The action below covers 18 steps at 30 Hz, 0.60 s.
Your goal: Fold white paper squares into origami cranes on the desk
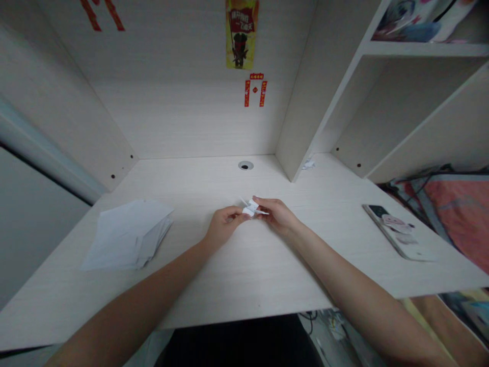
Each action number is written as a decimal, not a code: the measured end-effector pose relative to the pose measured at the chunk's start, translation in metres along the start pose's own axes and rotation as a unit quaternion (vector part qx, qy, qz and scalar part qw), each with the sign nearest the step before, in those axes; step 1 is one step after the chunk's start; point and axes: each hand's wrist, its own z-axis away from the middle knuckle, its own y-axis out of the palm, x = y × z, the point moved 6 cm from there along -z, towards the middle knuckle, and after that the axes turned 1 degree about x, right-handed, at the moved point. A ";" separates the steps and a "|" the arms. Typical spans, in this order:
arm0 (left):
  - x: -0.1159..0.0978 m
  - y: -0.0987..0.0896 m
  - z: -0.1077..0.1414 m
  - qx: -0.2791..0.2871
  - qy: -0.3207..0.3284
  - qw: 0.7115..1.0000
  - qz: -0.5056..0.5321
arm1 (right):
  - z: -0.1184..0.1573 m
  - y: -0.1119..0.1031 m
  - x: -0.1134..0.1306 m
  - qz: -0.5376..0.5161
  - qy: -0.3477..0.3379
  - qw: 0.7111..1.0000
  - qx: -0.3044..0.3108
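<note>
A small folded white paper piece [251, 208] with several pointed flaps is held between both hands, just above the middle of the pale desk. My left hand [226, 223] pinches its left side between thumb and fingers. On the other side, my right hand [278, 214] grips the right edge with closed fingertips. One thin point sticks up to the upper left, and another points right over my right fingers. The fingers hide part of the paper.
A stack of white paper sheets [118, 237] lies on the desk [214, 285] at the left. A phone [399, 233] rests at the right. Behind are a cable hole [245, 165] and an upright divider [305, 102]. A red cloth item [451, 204] is beyond the right edge.
</note>
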 end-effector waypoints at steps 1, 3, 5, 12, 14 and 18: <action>0.000 0.000 0.000 0.001 0.001 1.000 0.000 | 0.000 0.000 0.000 -0.003 0.001 1.000 0.001; 0.000 0.000 0.000 0.004 0.003 1.000 0.004 | 0.000 0.000 0.000 -0.008 0.002 1.000 0.004; 0.000 0.000 0.000 0.004 0.004 1.000 0.007 | 0.000 0.000 0.000 -0.012 0.005 1.000 0.002; 0.000 0.001 0.000 0.004 -0.002 1.000 0.008 | 0.001 0.000 0.000 -0.019 0.017 1.000 0.004; -0.001 0.000 0.000 0.003 -0.003 1.000 0.009 | 0.001 0.000 0.001 -0.019 0.021 1.000 0.001; -0.001 0.000 0.001 0.006 -0.007 1.000 0.009 | 0.002 0.001 0.002 -0.018 0.024 1.000 -0.005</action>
